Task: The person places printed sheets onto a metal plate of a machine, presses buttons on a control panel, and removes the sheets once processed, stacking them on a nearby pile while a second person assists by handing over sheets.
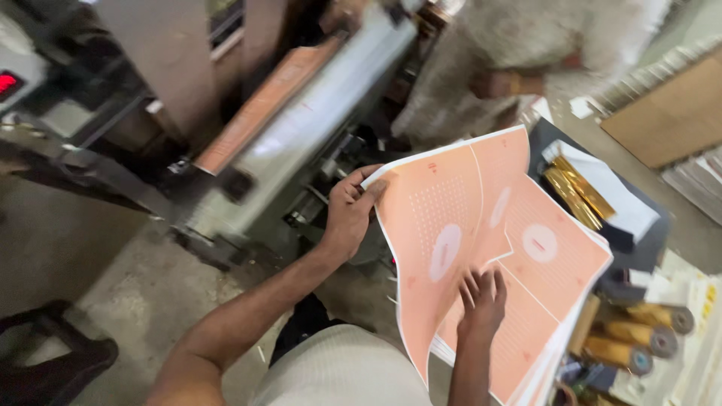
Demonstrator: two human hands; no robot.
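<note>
Gripping the top sheet (451, 248) by its far left corner, your left hand (350, 212) had its fingers closed around the edge and lifted it off the stack of salmon-coloured printed sheets (541, 301). Your right hand (481, 299) lay open and flat on the stack (fingers spread), which sat at your right beside gold foil rolls (639, 338) and the printing machine (301, 128).

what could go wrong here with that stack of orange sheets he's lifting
1. The left hand lifts the top orange sheets by one corner only, so they may bend, crease or slip.
2. The right hand rests flat on the stack, which sits at an edge, so lower sheets could slide off.
3. The gold foil rolls beside the stack could get knocked.
</note>
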